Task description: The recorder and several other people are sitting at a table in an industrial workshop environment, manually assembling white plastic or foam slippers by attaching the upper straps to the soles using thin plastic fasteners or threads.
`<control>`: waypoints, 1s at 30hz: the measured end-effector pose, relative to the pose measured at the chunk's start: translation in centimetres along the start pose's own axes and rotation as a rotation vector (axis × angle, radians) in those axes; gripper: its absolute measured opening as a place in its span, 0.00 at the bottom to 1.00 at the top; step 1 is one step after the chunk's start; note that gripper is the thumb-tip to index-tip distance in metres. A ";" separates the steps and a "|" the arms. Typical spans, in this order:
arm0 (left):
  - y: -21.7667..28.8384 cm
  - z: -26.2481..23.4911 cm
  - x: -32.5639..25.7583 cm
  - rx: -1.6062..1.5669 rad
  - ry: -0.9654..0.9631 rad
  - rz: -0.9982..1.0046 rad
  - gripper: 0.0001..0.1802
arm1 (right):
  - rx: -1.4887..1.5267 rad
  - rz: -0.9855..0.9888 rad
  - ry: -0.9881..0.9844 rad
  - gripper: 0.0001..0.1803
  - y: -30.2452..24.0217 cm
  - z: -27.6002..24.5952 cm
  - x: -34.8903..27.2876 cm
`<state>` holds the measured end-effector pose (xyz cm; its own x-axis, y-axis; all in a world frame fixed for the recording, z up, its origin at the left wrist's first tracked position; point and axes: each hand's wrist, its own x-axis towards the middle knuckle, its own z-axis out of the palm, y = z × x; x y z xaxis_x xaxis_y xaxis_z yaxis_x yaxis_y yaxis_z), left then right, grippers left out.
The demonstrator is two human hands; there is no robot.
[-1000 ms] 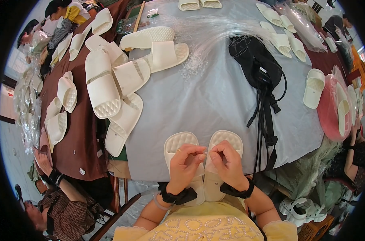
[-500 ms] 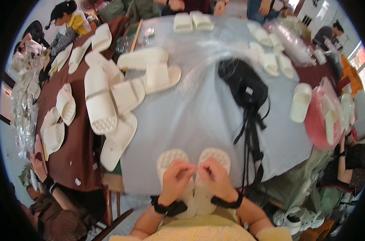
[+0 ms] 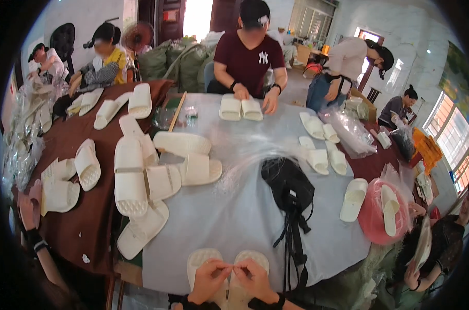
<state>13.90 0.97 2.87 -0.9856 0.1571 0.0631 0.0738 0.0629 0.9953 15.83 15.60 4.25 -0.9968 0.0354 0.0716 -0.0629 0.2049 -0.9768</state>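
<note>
Over a pair of cream slippers [image 3: 251, 256] at the near edge of the grey-covered table, my left hand [image 3: 208, 280] and my right hand [image 3: 253, 281] are pinched, fingertips meeting. Whatever sits between the fingertips, perhaps something thin, is too small to make out. Both hands partly cover the slippers, whose textured footbeds show beyond my fingers. A black bag [image 3: 287, 184] with long dangling straps lies to the right of my hands. Behind it, clear thin plastic strands [image 3: 247, 155] spread over the cloth.
More cream slippers [image 3: 131, 191] lie heaped on the left, beside the brown-covered table [image 3: 97, 222]. On the right are a single slipper [image 3: 354, 200] and a pink plastic bag [image 3: 375, 227]. A co-worker [image 3: 250, 59] across the table touches another slipper pair [image 3: 240, 108]. Other people sit around.
The view has tilted up, so the room shows and my hands appear lower. My fingertips, slightly apart before, now meet.
</note>
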 end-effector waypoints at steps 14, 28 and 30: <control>0.5 -0.3 1.2 -0.215 -0.041 -0.047 0.07 | 0.137 0.023 -0.011 0.01 0.7 -0.1 1.1; 0.1 0.1 0.7 -0.306 0.012 -0.076 0.05 | 0.047 0.001 -0.023 0.03 0.8 -0.3 0.8; 0.4 0.1 0.9 -0.282 -0.010 -0.058 0.04 | 0.061 0.014 -0.018 0.03 0.7 -0.3 0.8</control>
<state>13.04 1.21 3.31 -0.9852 0.1714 0.0060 -0.0296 -0.2044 0.9784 14.96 16.06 3.73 -0.9983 0.0203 0.0553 -0.0518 0.1442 -0.9882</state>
